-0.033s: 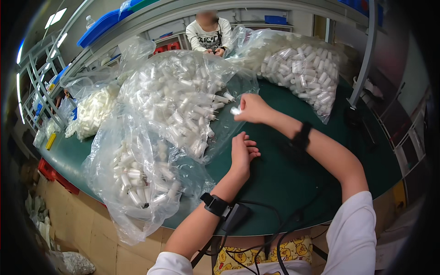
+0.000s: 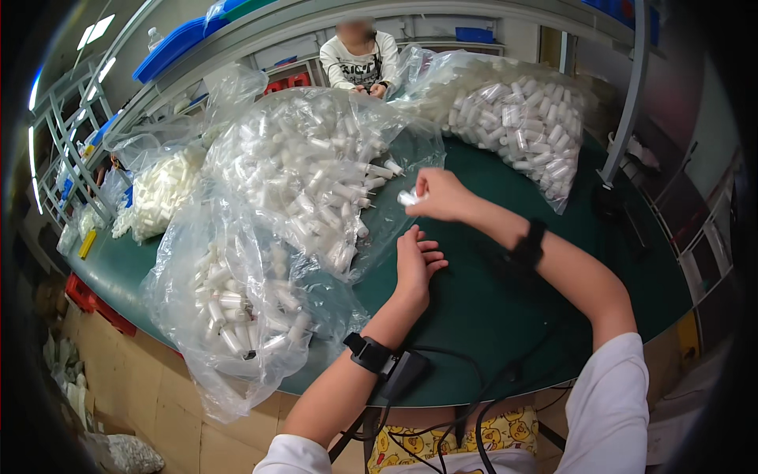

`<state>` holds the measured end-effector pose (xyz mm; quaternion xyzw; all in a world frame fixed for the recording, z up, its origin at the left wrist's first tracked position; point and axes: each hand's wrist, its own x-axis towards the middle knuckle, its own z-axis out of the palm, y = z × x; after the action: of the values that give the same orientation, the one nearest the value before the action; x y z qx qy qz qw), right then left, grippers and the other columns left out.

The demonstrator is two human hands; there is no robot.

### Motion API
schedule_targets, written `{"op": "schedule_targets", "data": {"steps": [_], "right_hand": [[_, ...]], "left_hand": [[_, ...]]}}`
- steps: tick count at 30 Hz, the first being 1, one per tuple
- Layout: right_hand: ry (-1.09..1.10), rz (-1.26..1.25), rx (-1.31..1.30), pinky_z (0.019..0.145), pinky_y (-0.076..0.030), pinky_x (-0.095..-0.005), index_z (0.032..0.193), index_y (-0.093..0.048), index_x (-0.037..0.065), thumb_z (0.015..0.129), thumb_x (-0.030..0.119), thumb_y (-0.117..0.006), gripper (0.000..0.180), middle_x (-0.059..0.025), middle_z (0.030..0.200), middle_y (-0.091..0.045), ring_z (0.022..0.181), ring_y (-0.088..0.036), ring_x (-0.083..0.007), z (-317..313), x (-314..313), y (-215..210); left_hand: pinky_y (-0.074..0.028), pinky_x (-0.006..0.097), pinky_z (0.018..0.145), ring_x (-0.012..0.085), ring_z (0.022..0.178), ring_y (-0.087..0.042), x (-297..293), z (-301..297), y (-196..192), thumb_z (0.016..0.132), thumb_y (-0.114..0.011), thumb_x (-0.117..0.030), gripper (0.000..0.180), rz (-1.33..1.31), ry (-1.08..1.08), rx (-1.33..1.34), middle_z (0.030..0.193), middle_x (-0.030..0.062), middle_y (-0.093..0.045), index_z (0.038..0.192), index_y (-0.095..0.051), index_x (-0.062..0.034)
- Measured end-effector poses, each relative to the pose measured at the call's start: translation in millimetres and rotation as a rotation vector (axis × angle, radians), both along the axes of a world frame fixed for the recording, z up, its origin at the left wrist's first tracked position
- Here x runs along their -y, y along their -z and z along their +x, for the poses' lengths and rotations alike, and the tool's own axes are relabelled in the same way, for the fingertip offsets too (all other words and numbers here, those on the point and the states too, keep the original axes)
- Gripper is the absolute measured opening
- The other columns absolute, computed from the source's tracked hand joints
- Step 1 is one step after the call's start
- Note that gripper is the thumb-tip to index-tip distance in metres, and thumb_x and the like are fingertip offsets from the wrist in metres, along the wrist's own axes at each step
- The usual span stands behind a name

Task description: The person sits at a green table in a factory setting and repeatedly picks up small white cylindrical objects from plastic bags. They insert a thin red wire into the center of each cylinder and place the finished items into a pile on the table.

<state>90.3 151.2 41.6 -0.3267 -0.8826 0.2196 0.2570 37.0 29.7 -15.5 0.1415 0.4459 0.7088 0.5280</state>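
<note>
My right hand (image 2: 442, 195) pinches a small white cylinder-shaped piece (image 2: 407, 197) between thumb and fingers, raised over the green table. Just below it, my left hand (image 2: 417, 261) is turned partly upward with its fingers curled loosely apart, and I see nothing in it. To the left of both hands, a large clear plastic bag (image 2: 304, 150) lies open toward me, with white cylinders (image 2: 347, 192) spilling at its mouth; some show thin metal pins. Nearer me, another clear bag portion (image 2: 181, 316) holds more white cylinders (image 2: 233, 340).
A full clear bag of white cylinders (image 2: 525, 130) stands at the far right, beside a grey metal post (image 2: 629, 110). At left sits a bag of cream-coloured pieces (image 2: 162, 193). Black cables (image 2: 474, 367) cross the near table edge (image 2: 505, 404). Across the table sits another person (image 2: 362, 59).
My right hand has shifted slightly toward me and to the right, still pinching the white piece. My left hand has barely moved.
</note>
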Motion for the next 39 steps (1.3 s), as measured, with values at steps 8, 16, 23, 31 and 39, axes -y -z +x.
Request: {"op": "schedule_targets", "data": {"steps": [8, 16, 23, 31, 39], "right_hand": [[-0.158, -0.54, -0.385, 0.064, -0.046, -0.0246, 0.083, -0.051, 0.002, 0.068, 0.017, -0.07, 0.029, -0.0097, 0.091, -0.055, 0.075, -0.057, -0.0144, 61.8, 51.6, 32.7], [-0.231, -1.171, -0.815, 0.082, -0.05, -0.0284, 0.099, -0.042, -0.001, 0.081, -0.004, -0.056, 0.023, -0.0133, 0.103, -0.051, 0.096, -0.059, -0.023, 72.2, 41.0, 52.2], [-0.405, -1.279, -0.728, 0.089, -0.044, -0.0279, 0.116, -0.042, -0.005, 0.083, 0.0, -0.055, 0.036, -0.0136, 0.106, -0.052, 0.103, -0.054, -0.0199, 77.1, 35.1, 60.4], [-0.417, -1.458, -0.871, 0.085, -0.044, -0.0318, 0.107, -0.049, -0.004, 0.086, 0.009, -0.048, 0.024, -0.0126, 0.097, -0.055, 0.092, -0.055, -0.0202, 77.9, 31.9, 59.3], [-0.362, -1.521, -0.855, 0.078, -0.044, -0.0293, 0.102, -0.05, -0.003, 0.087, 0.019, -0.044, 0.027, -0.0096, 0.085, -0.055, 0.079, -0.053, -0.0176, 77.9, 32.7, 58.1]], "left_hand": [[-0.045, 0.021, 0.062, 0.0093, 0.07, -0.054, -1.9, -1.1, 1.8, 0.092, -0.043, -0.034, 0.029, 0.14, 0.138, -0.282, 0.084, 0.0034, -0.055, 0.097, -0.05, -0.0054], [-0.046, 0.032, 0.071, 0.0182, 0.076, -0.054, -2.4, -16.3, -5.6, 0.087, -0.04, -0.028, 0.028, 0.107, 0.002, -0.164, 0.081, 0.0064, -0.053, 0.093, -0.05, -0.0022], [-0.042, 0.031, 0.068, 0.0186, 0.067, -0.05, -5.1, -17.5, -3.2, 0.084, -0.037, -0.027, 0.026, 0.116, 0.142, -0.11, 0.075, 0.006, -0.051, 0.088, -0.048, -0.0043], [-0.037, 0.029, 0.063, 0.016, 0.062, -0.045, -2.4, -15.8, -9.4, 0.084, -0.034, -0.033, 0.03, 0.243, 0.267, -0.074, 0.067, 0.0036, -0.045, 0.085, -0.046, -0.0053], [-0.034, 0.027, 0.058, 0.014, 0.056, -0.039, 0.0, -12.5, -18.4, 0.086, -0.04, -0.04, 0.032, 0.141, 0.256, -0.119, 0.057, 0.0002, -0.038, 0.075, -0.042, -0.0096]]}}
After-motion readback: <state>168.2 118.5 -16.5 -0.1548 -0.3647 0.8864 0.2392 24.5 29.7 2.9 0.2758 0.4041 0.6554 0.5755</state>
